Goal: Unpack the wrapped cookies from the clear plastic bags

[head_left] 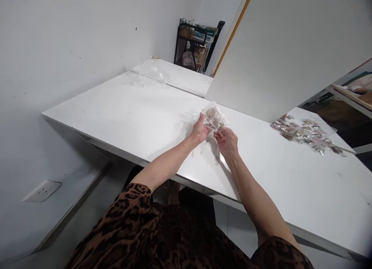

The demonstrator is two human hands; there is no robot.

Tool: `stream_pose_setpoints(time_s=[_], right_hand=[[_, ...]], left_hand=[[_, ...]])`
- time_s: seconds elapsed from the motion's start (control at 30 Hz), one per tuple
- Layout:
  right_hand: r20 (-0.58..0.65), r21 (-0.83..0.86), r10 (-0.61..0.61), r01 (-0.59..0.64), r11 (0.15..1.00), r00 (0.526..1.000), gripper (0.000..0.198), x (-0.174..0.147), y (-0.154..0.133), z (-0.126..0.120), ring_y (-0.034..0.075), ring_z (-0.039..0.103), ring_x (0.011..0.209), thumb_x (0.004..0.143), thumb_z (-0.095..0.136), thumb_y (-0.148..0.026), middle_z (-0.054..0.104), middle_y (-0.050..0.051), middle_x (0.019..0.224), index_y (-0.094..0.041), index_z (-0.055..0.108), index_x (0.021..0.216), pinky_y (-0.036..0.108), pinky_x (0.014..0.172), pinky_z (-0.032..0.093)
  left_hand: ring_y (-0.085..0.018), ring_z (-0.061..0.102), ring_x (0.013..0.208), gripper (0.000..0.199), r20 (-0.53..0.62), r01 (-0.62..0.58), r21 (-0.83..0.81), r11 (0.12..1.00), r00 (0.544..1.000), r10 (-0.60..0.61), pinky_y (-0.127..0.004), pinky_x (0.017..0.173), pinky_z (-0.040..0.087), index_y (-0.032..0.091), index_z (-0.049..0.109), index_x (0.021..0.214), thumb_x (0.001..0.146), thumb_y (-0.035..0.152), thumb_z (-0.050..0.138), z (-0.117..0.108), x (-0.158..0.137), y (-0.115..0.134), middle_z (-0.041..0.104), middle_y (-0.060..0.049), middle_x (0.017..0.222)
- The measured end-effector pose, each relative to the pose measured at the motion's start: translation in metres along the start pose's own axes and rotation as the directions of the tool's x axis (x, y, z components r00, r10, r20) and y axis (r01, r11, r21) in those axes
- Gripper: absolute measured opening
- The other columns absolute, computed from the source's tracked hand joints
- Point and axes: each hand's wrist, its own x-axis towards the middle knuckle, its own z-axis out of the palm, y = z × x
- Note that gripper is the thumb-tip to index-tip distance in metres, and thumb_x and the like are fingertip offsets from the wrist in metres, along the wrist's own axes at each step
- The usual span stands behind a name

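A clear plastic bag (pixel 215 116) with small brownish items inside is held up over the white table (pixel 110 118). My left hand (pixel 201 128) is closed on the bag's left side, thumb pointing up. At the bag's lower right edge, my right hand (pixel 227 141) has its fingers curled together in a pinch on the plastic. What exactly the bag contains is too small to make out. A few tiny scraps (pixel 201 153) lie on the tabletop below my hands.
Crumpled clear plastic bags (pixel 149 72) lie at the table's far left. Several small filled packets (pixel 309 133) are heaped on the right. A tall white panel (pixel 285 48) stands along the back edge. Behind is a black shelf cart (pixel 190 40); a wall socket (pixel 43 190) is at lower left.
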Motion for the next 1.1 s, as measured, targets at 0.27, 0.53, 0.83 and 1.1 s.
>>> stream_pose_setpoints(time_s=[0.27,0.53,0.83,1.1], right_hand=[[0.007,-0.463,-0.264,0.238,0.854,0.964,0.060,0.009,-0.002,-0.026,0.025,0.057,0.128,0.080,0.066,-0.062,0.055,0.011,0.143,-0.027,0.051,0.127,0.041,0.100,0.054],[0.173,-0.336,-0.142,0.194,0.922,0.975,0.081,0.019,-0.003,-0.029,0.024,0.065,0.116,0.075,0.076,-0.067,0.063,0.011,0.136,-0.027,0.045,0.139,0.035,0.088,0.059],[-0.025,0.411,0.287,-0.252,0.876,0.958,0.011,0.037,-0.009,-0.031,0.016,0.072,0.079,0.084,0.069,-0.015,0.076,0.003,0.090,-0.018,0.067,0.094,0.026,0.066,0.065],[-0.024,0.605,0.250,-0.185,0.774,0.968,0.007,0.037,-0.019,-0.031,0.012,0.074,0.073,0.095,0.065,-0.015,0.078,-0.001,0.087,-0.020,0.069,0.098,0.025,0.068,0.069]], left_hand=[[-0.029,0.069,0.126,0.060,0.148,-0.095,0.215,0.972,0.987,0.063,-0.044,0.102,0.060,0.019,0.065,0.134,0.101,0.066,0.050,-0.001,-0.005,0.000,0.073,-0.014,0.133],[-0.028,0.070,0.124,0.057,0.288,-0.058,0.365,0.929,0.956,-0.053,-0.047,0.105,0.058,0.023,0.065,0.132,0.106,0.063,0.035,0.003,-0.014,0.004,0.077,-0.012,0.120],[-0.029,0.075,0.112,0.060,0.163,-0.010,0.191,0.982,0.986,-0.022,-0.046,0.099,0.061,0.021,0.067,0.123,0.101,0.070,0.042,-0.002,-0.019,0.031,0.077,-0.012,0.109],[-0.012,0.072,0.070,0.013,0.017,0.097,0.216,0.972,0.995,-0.103,-0.025,0.082,0.059,0.010,0.070,0.095,0.095,0.003,0.060,-0.005,-0.013,0.033,0.074,-0.004,0.078]])
